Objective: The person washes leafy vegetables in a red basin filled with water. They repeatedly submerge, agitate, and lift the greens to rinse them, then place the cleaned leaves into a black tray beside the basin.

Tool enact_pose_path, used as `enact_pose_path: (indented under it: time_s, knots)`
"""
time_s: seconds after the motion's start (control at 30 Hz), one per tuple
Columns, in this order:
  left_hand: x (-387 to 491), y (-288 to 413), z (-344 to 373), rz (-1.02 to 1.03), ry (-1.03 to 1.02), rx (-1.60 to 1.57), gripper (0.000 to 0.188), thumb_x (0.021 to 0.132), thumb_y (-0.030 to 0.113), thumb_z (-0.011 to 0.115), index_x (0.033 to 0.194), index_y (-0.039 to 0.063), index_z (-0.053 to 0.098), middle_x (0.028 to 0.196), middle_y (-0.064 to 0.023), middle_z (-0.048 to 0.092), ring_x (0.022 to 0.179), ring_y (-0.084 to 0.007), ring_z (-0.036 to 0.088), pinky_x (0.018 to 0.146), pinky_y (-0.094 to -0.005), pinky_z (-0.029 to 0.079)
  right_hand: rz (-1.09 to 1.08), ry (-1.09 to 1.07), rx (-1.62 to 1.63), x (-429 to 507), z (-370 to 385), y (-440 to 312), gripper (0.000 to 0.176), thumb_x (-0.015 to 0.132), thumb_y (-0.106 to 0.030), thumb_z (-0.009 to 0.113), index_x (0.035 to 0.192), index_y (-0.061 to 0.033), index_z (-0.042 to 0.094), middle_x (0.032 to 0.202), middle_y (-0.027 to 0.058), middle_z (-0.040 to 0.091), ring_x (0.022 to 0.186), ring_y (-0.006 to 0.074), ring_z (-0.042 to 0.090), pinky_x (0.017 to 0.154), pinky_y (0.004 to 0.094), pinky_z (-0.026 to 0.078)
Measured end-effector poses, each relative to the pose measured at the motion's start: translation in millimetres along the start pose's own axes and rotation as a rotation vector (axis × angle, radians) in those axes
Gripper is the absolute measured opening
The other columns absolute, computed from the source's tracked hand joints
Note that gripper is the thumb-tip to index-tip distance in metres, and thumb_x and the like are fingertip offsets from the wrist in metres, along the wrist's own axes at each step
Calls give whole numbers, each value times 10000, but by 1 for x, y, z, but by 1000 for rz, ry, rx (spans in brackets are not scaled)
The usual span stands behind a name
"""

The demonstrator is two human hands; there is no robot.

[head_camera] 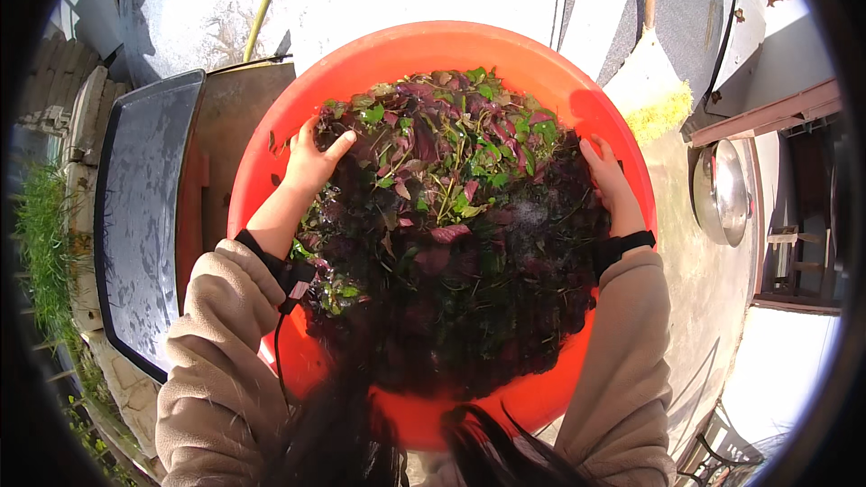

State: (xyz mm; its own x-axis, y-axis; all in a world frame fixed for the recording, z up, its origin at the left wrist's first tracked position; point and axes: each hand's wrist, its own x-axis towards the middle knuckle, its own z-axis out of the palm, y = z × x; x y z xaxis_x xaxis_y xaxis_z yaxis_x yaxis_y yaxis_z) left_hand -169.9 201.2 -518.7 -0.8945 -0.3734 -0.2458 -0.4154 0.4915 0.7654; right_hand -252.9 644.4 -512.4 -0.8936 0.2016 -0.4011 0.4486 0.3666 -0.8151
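Observation:
A large orange-red plastic tub (446,40) stands before me. Wet purple and green leaves with thin stems (467,149) are heaped inside it, and foam shows on the right part of the heap. My left hand (314,159) is at the heap's upper left edge, thumb apart from the fingers, some fingertips hidden. Opposite it, my right hand (605,172) touches the right edge of the leaves by the tub wall, fingers spread. Neither hand has a clear grip on any leaves. Shadow darkens the near half of the heap.
Left of the tub lies a wet dark tray (145,210), with grass (44,243) beyond it. A yellow-green hose (270,3) runs behind. A broom (649,88) and a metal basin (724,193) are to the right. Dark hair (338,426) hangs over the near rim.

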Motion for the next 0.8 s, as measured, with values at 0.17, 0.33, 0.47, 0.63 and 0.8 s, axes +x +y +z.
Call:
enact_pose_path:
  time_s: [0.17,0.33,0.47,0.63,0.8]
  knots:
    - [3,17,53,-405,-337,-186,966,812,721,401,1471,108,51,1513,-141,162,1390,-289,167,1099,-438,175,-1,-366,-90,-2,86,-7,769,859,-550,529,1385,-18,346,1386,113,412,1247,204,388,1030,341,297]
    - [-33,44,77,-281,-572,-298,948,805,738,378,1467,104,135,1517,-131,156,1391,-276,143,1098,-457,136,41,-703,31,-44,127,-18,723,889,-544,483,1352,3,392,1353,89,449,1206,191,422,1012,335,319]
    - [-70,57,66,-242,-489,-619,781,857,576,500,1420,78,288,1436,-137,347,1319,-224,306,1078,-401,207,26,-617,371,-106,141,-23,525,896,-351,569,1285,-11,475,1210,73,559,1087,160,513,941,316,383]
    - [-97,74,23,-50,-594,-910,525,859,34,548,1347,21,355,1199,-127,539,1048,-217,551,873,-340,491,-150,-759,617,-162,119,-54,330,850,-147,631,1150,-25,564,1067,30,612,945,124,567,810,292,456]
    - [-110,122,-22,354,-589,-890,597,767,-60,609,1314,3,378,1241,-92,503,1141,-181,485,969,-325,407,-383,-687,543,-196,87,-108,343,758,-2,685,1087,-33,594,970,19,637,857,109,588,763,280,482]
